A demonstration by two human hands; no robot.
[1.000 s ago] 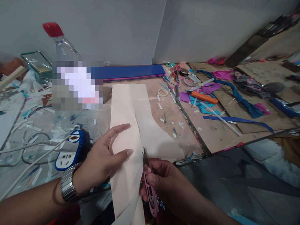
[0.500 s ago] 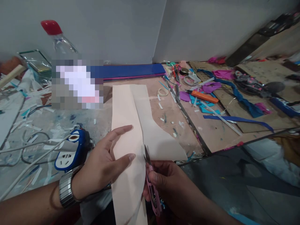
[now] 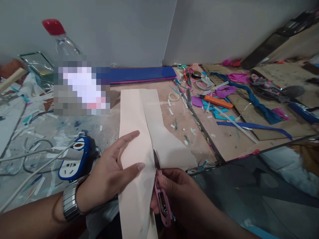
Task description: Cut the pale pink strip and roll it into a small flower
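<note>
A long cream sheet (image 3: pixel 133 116), paper or thin foam, runs from the table down past its front edge, with a second pale layer (image 3: pixel 169 142) to its right. My left hand (image 3: pixel 112 169) grips its left side, thumb and index finger spread on top and the other fingers hidden beneath. Pink-handled thread snips (image 3: pixel 163 202) are held in my right hand (image 3: pixel 174 186), thumb on top. Their dark blades point away from me at the sheet's right edge; whether they are parted is hard to tell. Some right fingers are hidden behind the sheet.
A blue-and-white power strip (image 3: pixel 74 159) with cables lies left of my wrist. Farther back are a red-capped bottle (image 3: pixel 53 26), partly pixelated, and stacked blue sheets (image 3: pixel 144 73). Right, a tape roll (image 3: pixel 173 97), an orange cutter (image 3: pixel 217 101) and coloured scraps lie about.
The snips' blades have come closer together and shifted slightly up along the sheet's right edge. My left hand stays nearly in place.
</note>
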